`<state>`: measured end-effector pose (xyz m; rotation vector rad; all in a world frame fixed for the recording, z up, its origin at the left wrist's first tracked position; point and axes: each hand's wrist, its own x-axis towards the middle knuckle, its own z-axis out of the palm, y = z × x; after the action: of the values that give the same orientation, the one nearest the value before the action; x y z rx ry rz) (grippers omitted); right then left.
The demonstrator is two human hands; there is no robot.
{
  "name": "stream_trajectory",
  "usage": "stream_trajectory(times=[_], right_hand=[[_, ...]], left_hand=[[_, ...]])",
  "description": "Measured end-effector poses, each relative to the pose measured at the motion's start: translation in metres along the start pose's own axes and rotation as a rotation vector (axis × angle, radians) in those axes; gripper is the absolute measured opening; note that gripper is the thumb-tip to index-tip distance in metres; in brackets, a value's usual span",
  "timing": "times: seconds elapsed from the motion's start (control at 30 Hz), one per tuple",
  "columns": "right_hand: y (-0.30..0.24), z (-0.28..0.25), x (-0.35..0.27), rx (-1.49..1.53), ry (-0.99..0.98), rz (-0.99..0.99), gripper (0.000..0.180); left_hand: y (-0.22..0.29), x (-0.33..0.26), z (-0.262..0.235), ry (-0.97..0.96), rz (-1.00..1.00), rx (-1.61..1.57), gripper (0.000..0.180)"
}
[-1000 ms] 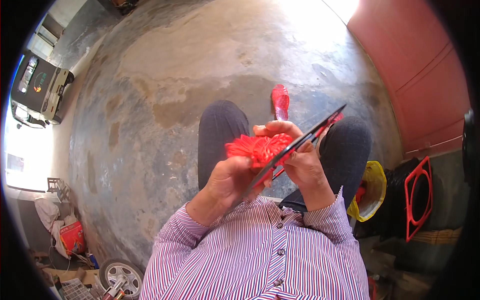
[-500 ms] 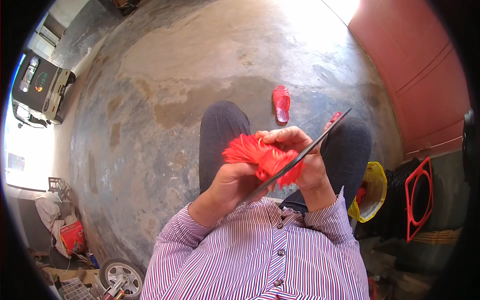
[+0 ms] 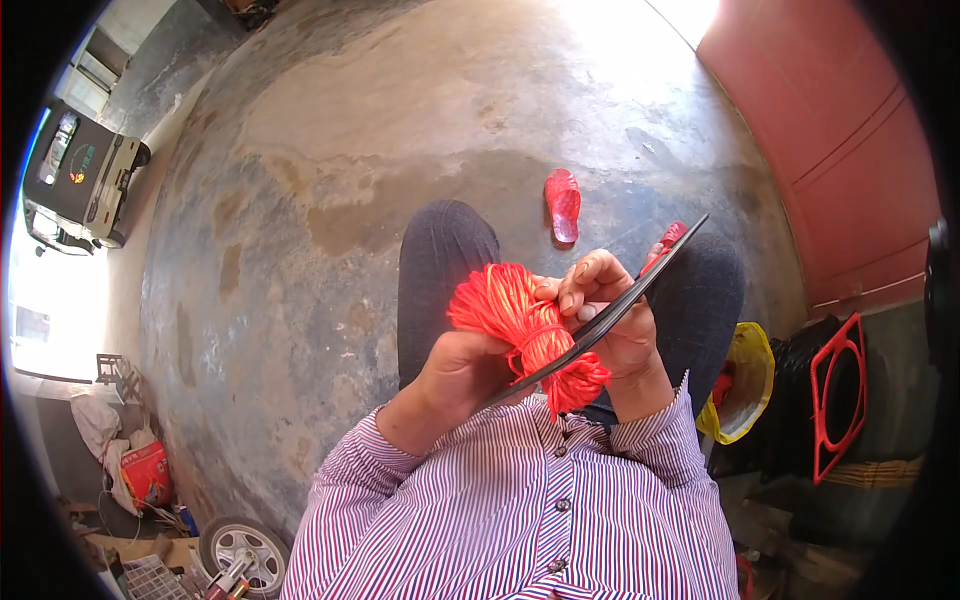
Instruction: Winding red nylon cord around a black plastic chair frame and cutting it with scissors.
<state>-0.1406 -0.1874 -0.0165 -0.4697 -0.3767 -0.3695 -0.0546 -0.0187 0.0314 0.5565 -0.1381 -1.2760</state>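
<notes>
A bundle of bright red cord (image 3: 500, 305), bound round its middle, lies in front of my body between both hands. My left hand (image 3: 455, 375) is closed round its near left side. Fingers of my right hand (image 3: 610, 310) are bent together at the bundle's right side, pinching at the cord near the binding. A long thin black piece (image 3: 625, 305), seen nearly edge-on, slants over the bundle and past my right hand. It covers part of both, and I cannot tell which hand supports it.
Red slippers (image 3: 563, 205) are on the concrete floor (image 3: 320, 130). To the right stand a yellow-rimmed container (image 3: 765, 385), a red plastic frame (image 3: 822, 400) and a red panel (image 3: 800, 130). At left are a parked vehicle (image 3: 85, 170), a red box (image 3: 147, 475) and a wheel (image 3: 243, 555).
The cord bundle has turned, its bound middle and looped lower end now showing below the black piece. My right fingers have curled in closer to the binding.
</notes>
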Motion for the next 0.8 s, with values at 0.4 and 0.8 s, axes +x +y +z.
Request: stream_trajectory(times=[0.4, 0.8], right_hand=[[-0.008, 0.004, -0.01, -0.611, 0.403, 0.024, 0.039], [0.013, 0.036, -0.008, -0.942, 0.387, -0.033, 0.05]], left_hand=[[0.011, -0.004, -0.004, 0.195, -0.003, 0.294, 0.023], [0.007, 0.006, -0.007, 0.231, 0.076, 0.33, 0.016]])
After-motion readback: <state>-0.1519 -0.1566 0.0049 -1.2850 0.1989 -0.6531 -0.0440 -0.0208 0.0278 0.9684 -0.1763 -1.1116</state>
